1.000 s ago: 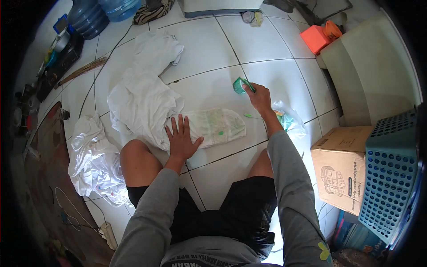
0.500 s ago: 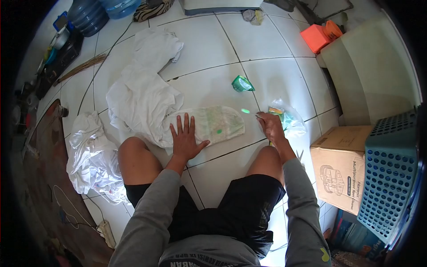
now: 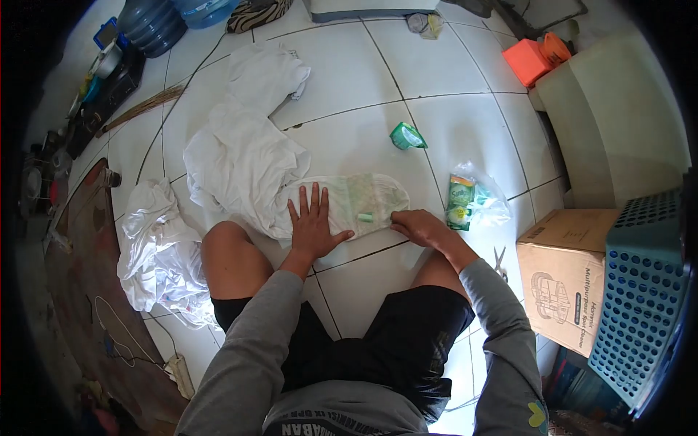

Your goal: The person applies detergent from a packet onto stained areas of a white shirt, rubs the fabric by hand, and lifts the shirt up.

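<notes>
Starting close in, just beyond the knees (image 3: 233, 258): pressing down with the left hand (image 3: 313, 229), palm flat, fingers spread wide and pointing away, gripping nothing. Closing thumb and fingers of the right hand (image 3: 425, 229) nearly together on the handle of a small brush (image 3: 365, 216); hard to tell how tightly.

Pinning between the two a narrow, greenish-stained end (image 3: 345, 192) of a white garment (image 3: 236, 149), stretched crosswise in front of the body. Nearer the right hand at its rounded tip, under the left hand at its inner part, then widening out leftward and away. Holding the brush along much the same crosswise line, head toward the left hand, on the stained fabric.

Compared with half a second ago: brought leftward, from over the tile just off the tip to onto the fabric, about where a green dab showed. Hardly shifted at all on the left hand's side.

Farther right, showing past the right hand: green packets (image 3: 460, 192) beside a clear plastic bag (image 3: 493, 203). Farther out still, resting untouched on the tile: a green tub (image 3: 408, 136), at the right hand a second ago.
</notes>
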### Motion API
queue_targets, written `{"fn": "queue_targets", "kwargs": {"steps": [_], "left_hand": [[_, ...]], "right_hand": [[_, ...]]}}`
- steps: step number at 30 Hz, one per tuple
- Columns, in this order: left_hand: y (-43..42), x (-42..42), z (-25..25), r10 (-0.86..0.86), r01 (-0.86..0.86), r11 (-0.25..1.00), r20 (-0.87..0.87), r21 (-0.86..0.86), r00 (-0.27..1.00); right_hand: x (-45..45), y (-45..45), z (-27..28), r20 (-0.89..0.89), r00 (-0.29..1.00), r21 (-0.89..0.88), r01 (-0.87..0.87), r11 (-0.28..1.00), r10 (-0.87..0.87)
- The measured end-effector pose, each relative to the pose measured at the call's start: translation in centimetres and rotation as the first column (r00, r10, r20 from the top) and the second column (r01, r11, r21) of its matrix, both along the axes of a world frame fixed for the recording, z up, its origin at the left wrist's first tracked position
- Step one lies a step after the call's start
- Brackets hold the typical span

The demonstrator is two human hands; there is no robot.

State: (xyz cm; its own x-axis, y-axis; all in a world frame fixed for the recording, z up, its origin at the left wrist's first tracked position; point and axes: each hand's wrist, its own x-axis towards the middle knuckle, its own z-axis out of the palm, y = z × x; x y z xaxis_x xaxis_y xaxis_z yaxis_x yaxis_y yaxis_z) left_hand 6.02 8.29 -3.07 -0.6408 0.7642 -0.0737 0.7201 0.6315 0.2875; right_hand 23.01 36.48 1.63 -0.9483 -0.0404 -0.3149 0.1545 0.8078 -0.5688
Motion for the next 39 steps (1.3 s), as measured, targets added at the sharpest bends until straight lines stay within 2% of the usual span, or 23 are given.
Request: {"fn": "queue_targets", "kwargs": {"steps": [3,5,9,11,15,17,21,23,24,26,28,30,32,34,35,36,38,39], "left_hand": [[0.2,0.0,0.2,-0.001,0.001,1.0,0.002,-0.013,1.0],[0.2,0.0,0.2,0.0,0.0,1.0,-0.005,-0.018,1.0],[0.4,0.1,0.2,0.008,-0.008,0.999,0.014,-0.036,1.0],[0.3,0.0,-0.1,0.016,-0.016,0.999,0.005,-0.037,1.0],[0.1,0.1,0.2,0.016,-0.013,0.998,0.039,-0.067,0.999],[0.2,0.0,-0.5,0.012,-0.012,1.0,-0.002,-0.024,1.0],[0.2,-0.3,-0.1,0.016,-0.016,1.0,-0.003,-0.021,1.0],[0.3,0.0,0.2,0.017,-0.017,1.0,0.025,-0.019,1.0],[0.5,0.1,0.1,0.009,-0.008,1.0,0.026,-0.018,1.0],[0.3,0.0,-0.3,0.013,-0.013,0.999,-0.014,-0.033,1.0],[0.4,0.0,0.1,0.012,-0.012,1.0,0.003,-0.028,1.0],[0.3,0.0,0.1,0.023,-0.023,0.999,0.027,-0.024,0.999],[0.3,0.1,-0.1,0.022,-0.022,0.999,-0.002,-0.025,1.0],[0.3,0.1,-0.1,0.026,-0.026,0.999,0.001,-0.019,1.0],[0.3,0.0,0.0,0.02,-0.02,1.0,0.004,-0.012,1.0],[0.4,-0.3,0.1,0.022,-0.022,1.0,-0.001,-0.011,1.0],[0.3,0.0,-0.1,0.022,-0.022,1.0,0.008,-0.007,1.0],[0.5,0.1,0.0,0.011,-0.011,1.0,0.011,-0.006,1.0]], "right_hand": [[0.3,0.0,0.3,-0.052,0.998,0.056,-0.043,0.998,0.045],[0.0,-0.6,0.7,0.136,0.991,0.193,-0.031,0.981,0.005],[0.1,-0.2,-0.5,0.052,0.995,0.229,0.07,0.971,-0.084],[-0.8,-0.6,1.0,0.039,0.971,0.241,0.221,0.945,-0.237],[-0.2,-1.7,0.6,0.09,0.983,0.189,0.139,0.972,-0.158],[-0.4,-0.9,0.5,0.043,0.978,0.308,0.184,0.934,-0.206],[-0.9,-1.2,0.1,-0.024,0.965,0.181,0.263,0.948,-0.263],[-0.6,-3.3,0.1,0.125,0.986,0.202,0.081,0.976,-0.108],[-0.9,-2.6,0.5,0.126,0.985,0.203,0.089,0.975,-0.116],[-2.6,-0.7,0.9,0.068,0.935,0.266,0.32,0.909,-0.349],[-2.4,-1.8,0.2,0.051,0.947,0.257,0.294,0.921,-0.316],[-1.5,-4.5,0.5,0.144,0.987,0.206,0.046,0.977,-0.077],[-2.0,-2.9,-0.6,0.094,0.988,0.254,0.093,0.963,-0.12],[-3.5,-0.7,-0.4,0.072,0.914,0.237,0.373,0.897,-0.4],[-3.0,-1.4,-1.9,0.015,0.95,0.266,0.296,0.917,-0.311],[-3.0,-2.5,-1.5,0.01,0.951,0.265,0.295,0.918,-0.309],[-2.3,-4.5,-0.3,0.121,0.978,0.227,0.137,0.964,-0.168],[-2.5,-3.1,-1.6,0.049,0.965,0.229,0.238,0.944,-0.256]]}}
